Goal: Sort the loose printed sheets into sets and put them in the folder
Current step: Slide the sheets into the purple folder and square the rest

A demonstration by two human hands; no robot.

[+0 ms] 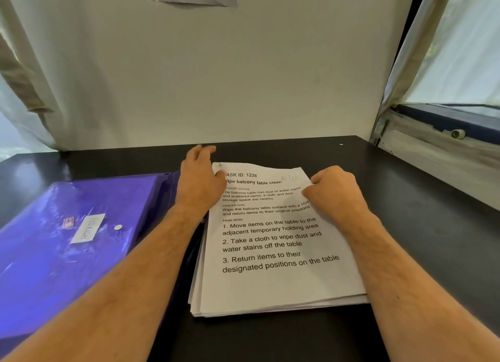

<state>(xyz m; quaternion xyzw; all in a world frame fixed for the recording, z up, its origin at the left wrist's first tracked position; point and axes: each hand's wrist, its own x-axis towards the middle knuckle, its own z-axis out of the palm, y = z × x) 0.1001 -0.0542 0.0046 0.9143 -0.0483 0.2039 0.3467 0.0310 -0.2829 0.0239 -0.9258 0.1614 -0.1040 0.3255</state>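
Note:
A stack of printed sheets (276, 275) lies on the black table in front of me, its top page headed "Task ID: 1228". My left hand (198, 177) lies at the stack's top left corner, fingers stretched past the paper's far edge and thumb on the page. My right hand (334, 191) has its fingers curled and pinches the top sheet at its upper right edge. A purple plastic folder (73, 239) with a snap button and a white label lies flat to the left of the stack, closed.
The black table (419, 226) runs back to a white wall. A window frame and sill (446, 128) rise at the right, and a curtain (21, 91) hangs at the left. A grey sheet is taped high on the wall.

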